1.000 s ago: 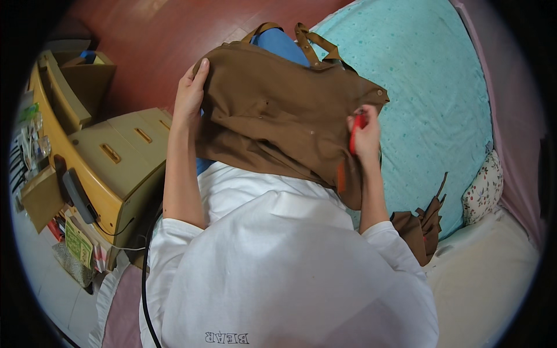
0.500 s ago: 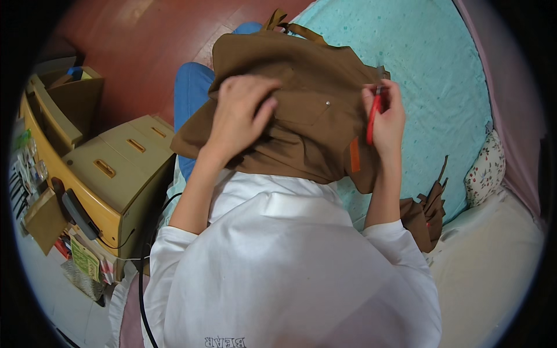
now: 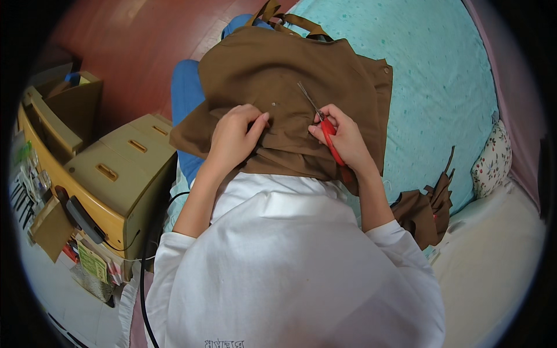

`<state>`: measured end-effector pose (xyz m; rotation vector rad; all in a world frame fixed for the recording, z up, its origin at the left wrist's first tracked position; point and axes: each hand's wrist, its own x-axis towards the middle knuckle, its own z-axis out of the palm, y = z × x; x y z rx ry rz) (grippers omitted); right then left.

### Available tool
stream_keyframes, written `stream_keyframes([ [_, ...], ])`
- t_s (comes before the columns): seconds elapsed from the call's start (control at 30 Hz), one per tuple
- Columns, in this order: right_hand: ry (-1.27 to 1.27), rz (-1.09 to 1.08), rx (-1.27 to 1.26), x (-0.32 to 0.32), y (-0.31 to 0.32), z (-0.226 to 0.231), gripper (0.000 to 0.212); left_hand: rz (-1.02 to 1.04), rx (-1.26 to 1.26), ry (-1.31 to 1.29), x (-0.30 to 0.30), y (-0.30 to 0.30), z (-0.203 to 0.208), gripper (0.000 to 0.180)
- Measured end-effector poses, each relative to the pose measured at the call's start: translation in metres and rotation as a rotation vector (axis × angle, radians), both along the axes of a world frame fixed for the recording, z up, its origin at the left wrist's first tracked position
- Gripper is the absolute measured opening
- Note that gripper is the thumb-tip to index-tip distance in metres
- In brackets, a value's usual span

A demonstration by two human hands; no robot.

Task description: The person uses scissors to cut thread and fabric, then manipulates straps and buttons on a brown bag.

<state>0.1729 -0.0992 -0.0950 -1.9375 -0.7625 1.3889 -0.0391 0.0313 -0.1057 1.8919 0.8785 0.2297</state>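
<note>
Across my lap lies a brown cloth article (image 3: 290,64) with straps at its far end, a small metal stud near its middle and folds along the near side. My left hand (image 3: 237,134) is closed on the cloth left of the stud, thumb toward the right; its fingertips are partly hidden. In my right hand (image 3: 345,139) is a pair of red-handled scissors (image 3: 329,133), held over the right part of the cloth. Their narrow metal blades look close together and point up and left, toward the far side.
A turquoise bedsheet (image 3: 435,93) spreads at the right, with a second brown cloth piece (image 3: 426,214) and a flowered pillow (image 3: 492,159) on it. A drawer cabinet (image 3: 125,156) stands at the left, and a black cable (image 3: 143,278) runs beside me.
My right hand has moved left with the scissors, from the cloth's right edge to over its middle. The cloth has shifted and lies flatter; my left hand has moved slightly.
</note>
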Motion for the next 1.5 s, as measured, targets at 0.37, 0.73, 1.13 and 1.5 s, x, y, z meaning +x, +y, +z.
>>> stream_keyframes([
  [0.37,0.094,-0.253,0.228,-0.010,-0.003,-0.008,0.020,0.214,0.226,0.511,0.086,0.016,-0.015,0.054],
  [0.73,-0.081,-0.212,0.386,-0.003,0.058,-0.019,0.031,0.385,0.210,0.048,0.059,0.001,-0.016,0.017],
  [1.13,0.035,-0.240,0.466,-0.006,0.059,0.024,0.028,0.516,-0.662,-0.452,0.041,-0.001,0.027,0.017],
  [1.5,0.146,-0.292,0.574,-0.001,0.057,0.048,0.027,0.432,-0.586,-0.440,0.041,-0.001,0.066,0.017],
])
